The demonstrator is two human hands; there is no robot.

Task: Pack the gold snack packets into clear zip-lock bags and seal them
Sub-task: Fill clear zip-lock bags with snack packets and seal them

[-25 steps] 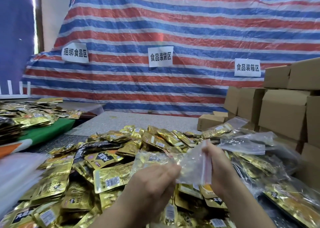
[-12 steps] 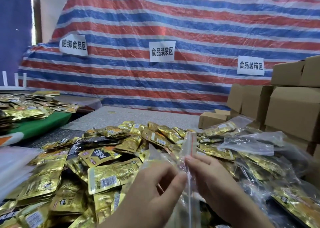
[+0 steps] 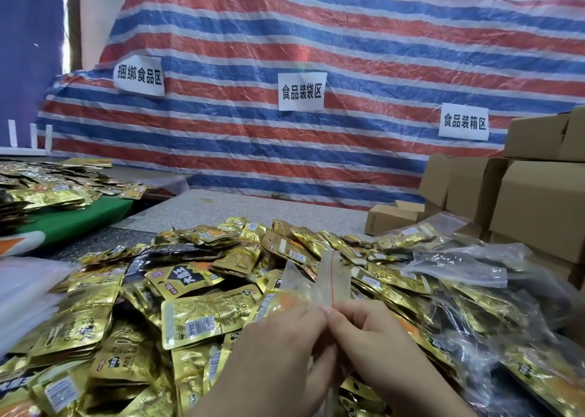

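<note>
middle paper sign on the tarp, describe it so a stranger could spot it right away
A striped tarp hangs behind the table, with three white signs taped across it. The middle sign sits straight above the two hands, between the left sign and right sign. It alone reads 食品装袋区.

Three white paper signs on striped tarp [image 3: 348, 52]: left sign [image 3: 139, 76] reads 捆绑食品区, middle sign [image 3: 302, 91] reads 食品装袋区, right sign [image 3: 464, 121] reads 食品装箱区. Gold snack packets [image 3: 202, 317] carry barcodes and black logo print, too small to read.
</note>
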